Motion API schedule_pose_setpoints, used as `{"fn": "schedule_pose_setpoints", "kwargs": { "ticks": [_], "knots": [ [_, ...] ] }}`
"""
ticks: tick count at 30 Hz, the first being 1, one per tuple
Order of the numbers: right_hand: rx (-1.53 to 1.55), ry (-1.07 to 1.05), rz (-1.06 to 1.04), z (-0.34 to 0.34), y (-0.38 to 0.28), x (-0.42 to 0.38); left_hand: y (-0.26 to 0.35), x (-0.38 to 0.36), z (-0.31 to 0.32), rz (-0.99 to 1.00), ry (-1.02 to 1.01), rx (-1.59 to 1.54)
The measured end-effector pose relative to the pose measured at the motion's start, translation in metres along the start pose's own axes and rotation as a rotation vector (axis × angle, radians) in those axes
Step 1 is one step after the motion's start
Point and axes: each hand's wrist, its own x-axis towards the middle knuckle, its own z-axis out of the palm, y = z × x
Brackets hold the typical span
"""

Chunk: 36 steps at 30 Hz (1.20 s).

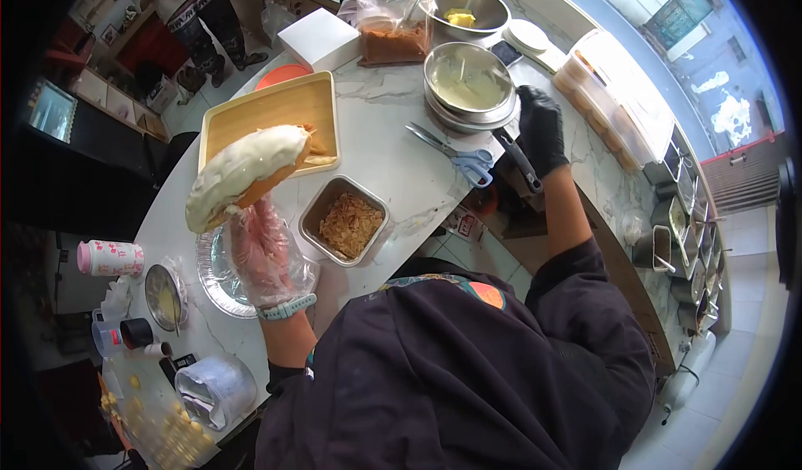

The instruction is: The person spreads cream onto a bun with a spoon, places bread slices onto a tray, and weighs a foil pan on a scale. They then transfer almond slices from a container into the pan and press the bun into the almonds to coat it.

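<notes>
My left hand (263, 240), in a clear plastic glove, grips a long bread roll (266, 181) from below. Thick white cream (242, 165) coats its upper side. Beneath this hand sits a round foil tray (219, 282), partly covered by it. A metal tin of pale brown flakes (344, 219) stands just right of it. My right hand (543, 129), in a black glove, lies beside a metal bowl with pale cream (469, 77). Its fingers look loosely extended near the rim; their tips are hard to make out. A black pan handle (518, 161) runs close below that hand.
Blue-handled scissors (469, 165) lie on the marble counter. A wooden tray (267, 102), a white box (319, 40) and a bag of brown crumbs (394, 42) stand farther back. Clear boxes (614, 102) line the right side, with metal containers (681, 219) below. A person (200, 10) stands beyond.
</notes>
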Motion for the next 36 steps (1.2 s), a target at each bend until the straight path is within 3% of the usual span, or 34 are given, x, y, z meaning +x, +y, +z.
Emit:
{"fn": "schedule_pose_setpoints", "kwargs": {
  "ticks": [2, 5, 9, 12, 13, 15, 18, 21, 25, 36],
  "knots": [
    [-0.067, -0.135, 0.055, 0.005, 0.007, -0.005, -0.003, 0.001, 0.003, 0.022, -0.016, 0.070],
    [0.071, 0.196, 0.002, -0.001, 0.010, -0.003, -0.003, 0.004, 0.002, 0.001, -0.034, 0.034],
    [0.128, 0.324, 0.002, -0.024, 0.004, 0.008, -0.005, 0.004, 0.007, -0.024, -0.002, 0.035],
    [0.127, 0.251, -0.097, -0.017, -0.002, 0.011, -0.012, 0.004, 0.013, -0.008, 0.022, 0.050],
    [-0.052, 0.076, -0.083, 0.002, 0.003, 0.005, -0.013, 0.002, 0.017, -0.001, 0.044, 0.082],
    [-0.180, -0.007, -0.073, 0.016, 0.006, -0.009, -0.014, 0.002, 0.020, 0.010, 0.038, 0.122],
    [-0.024, 0.121, -0.015, 0.008, 0.008, -0.004, -0.014, -0.002, 0.017, 0.017, 0.025, 0.121],
    [-0.064, 0.181, -0.065, 0.004, 0.005, 0.008, -0.015, -0.001, 0.020, -0.004, 0.061, 0.088],
    [-0.312, -0.126, -0.205, 0.029, 0.013, 0.019, -0.015, -0.001, 0.010, -0.027, 0.061, 0.068],
    [-0.433, -0.055, -0.254, 0.009, 0.021, 0.017, -0.010, -0.005, 0.016, -0.067, 0.044, 0.033]
  ]
}}
